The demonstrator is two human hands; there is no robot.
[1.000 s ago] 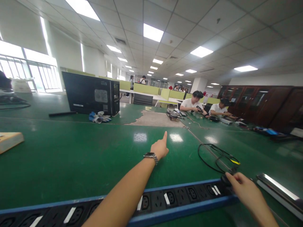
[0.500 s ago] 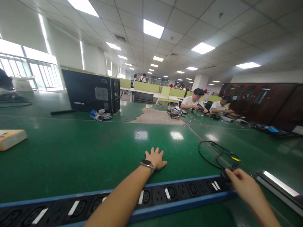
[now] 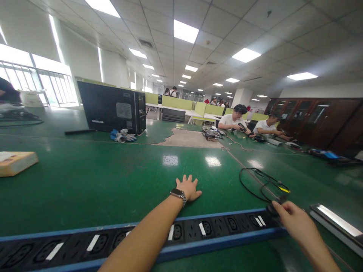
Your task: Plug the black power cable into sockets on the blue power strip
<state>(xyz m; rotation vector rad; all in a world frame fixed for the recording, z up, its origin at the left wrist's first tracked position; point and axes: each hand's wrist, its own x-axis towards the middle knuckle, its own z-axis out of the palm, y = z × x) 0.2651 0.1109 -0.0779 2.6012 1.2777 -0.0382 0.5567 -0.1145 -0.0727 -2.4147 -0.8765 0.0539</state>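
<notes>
A long blue power strip (image 3: 221, 243) with black sockets and white labels lies across the near side of the green table (image 3: 113, 189). Beyond it my left hand (image 3: 188, 189) rests palm down on the tabletop, fingers spread and holding nothing; its forearm passes over the strip and hides some sockets. At the strip's right end my right hand (image 3: 292, 215) pinches a black plug (image 3: 272, 210) against the last socket. Whether the plug is fully seated I cannot tell. A black cable (image 3: 249, 194) lies loosely coiled behind that hand, with a yellow tag on it.
A black computer tower (image 3: 110, 105) stands at the back left, with gloves (image 3: 123, 136) beside it. A yellowish box (image 3: 18, 164) sits at left, and a long metal-edged bar (image 3: 337, 223) at right. Two people (image 3: 234, 119) work at the far right of the table.
The whole view has shifted slightly. My left hand stays flat on the table, and my right hand still pinches the plug at the strip's end.
</notes>
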